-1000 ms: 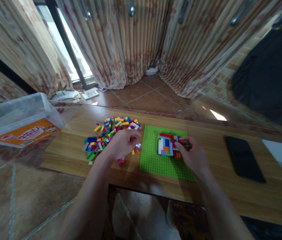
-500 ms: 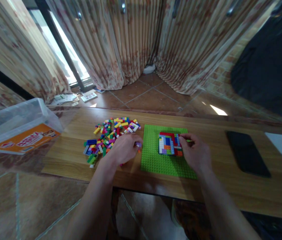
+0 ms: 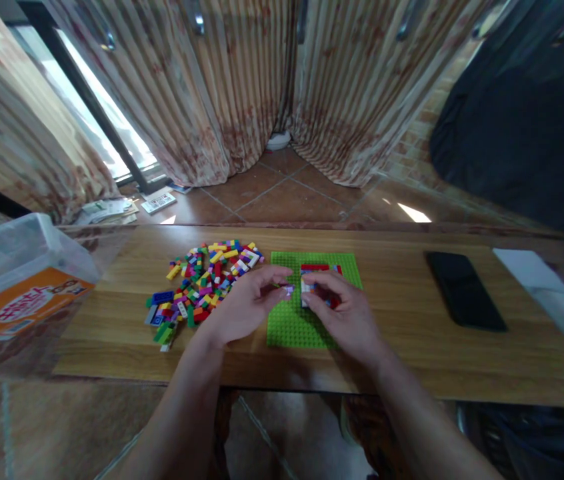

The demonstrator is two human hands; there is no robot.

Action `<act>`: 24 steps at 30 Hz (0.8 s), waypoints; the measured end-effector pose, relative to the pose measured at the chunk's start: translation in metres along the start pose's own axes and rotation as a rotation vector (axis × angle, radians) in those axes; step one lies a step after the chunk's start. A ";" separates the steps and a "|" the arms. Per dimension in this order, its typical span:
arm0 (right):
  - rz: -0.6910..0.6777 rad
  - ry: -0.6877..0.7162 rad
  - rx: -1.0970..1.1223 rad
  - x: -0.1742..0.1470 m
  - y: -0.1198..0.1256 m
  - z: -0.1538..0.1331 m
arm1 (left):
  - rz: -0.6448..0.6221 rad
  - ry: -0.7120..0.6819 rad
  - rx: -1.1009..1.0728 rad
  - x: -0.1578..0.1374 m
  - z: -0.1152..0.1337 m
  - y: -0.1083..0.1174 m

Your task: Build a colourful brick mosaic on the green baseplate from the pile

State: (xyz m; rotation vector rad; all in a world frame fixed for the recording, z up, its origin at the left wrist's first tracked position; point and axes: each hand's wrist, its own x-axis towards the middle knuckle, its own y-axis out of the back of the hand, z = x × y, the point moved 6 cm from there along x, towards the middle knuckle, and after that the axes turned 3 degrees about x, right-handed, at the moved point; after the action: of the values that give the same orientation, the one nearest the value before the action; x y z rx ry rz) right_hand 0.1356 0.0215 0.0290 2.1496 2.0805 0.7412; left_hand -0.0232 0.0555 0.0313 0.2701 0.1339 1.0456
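Small brick pinched over baseplate

Loose brick pile [image 3: 202,287] sits left of my left hand [image 3: 242,307], whose fingertips are closed on a small pale brick [image 3: 288,289]. It's light, stiff, probably slippery; grip its sides. Right hand [image 3: 347,313] rests curled on the brick panel [image 3: 315,270], green baseplate [image 3: 292,327] underneath.

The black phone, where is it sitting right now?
In the head view, the black phone lies flat on the wooden table, to the right of the green baseplate and just left of a white sheet.

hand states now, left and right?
Left hand: pinched shut on a small purple brick.
Right hand: fingers on the brick build; grip cannot be told.
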 end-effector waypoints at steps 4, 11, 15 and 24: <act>-0.067 0.048 0.078 -0.001 -0.007 -0.004 | -0.071 -0.001 -0.115 0.001 0.005 -0.010; -0.004 0.052 0.105 -0.002 -0.002 -0.003 | -0.045 0.003 -0.170 0.004 0.008 -0.014; -0.010 0.046 0.088 -0.002 -0.004 -0.001 | -0.023 0.062 -0.245 0.005 0.003 -0.015; -0.043 -0.081 0.215 -0.002 -0.006 0.001 | -0.028 0.161 -0.320 0.004 0.002 -0.013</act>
State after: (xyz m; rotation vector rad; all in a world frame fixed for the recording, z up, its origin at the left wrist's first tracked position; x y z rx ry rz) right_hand 0.1302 0.0205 0.0256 2.1887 2.2475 0.4353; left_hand -0.0097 0.0520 0.0298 -0.1057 0.1130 1.0431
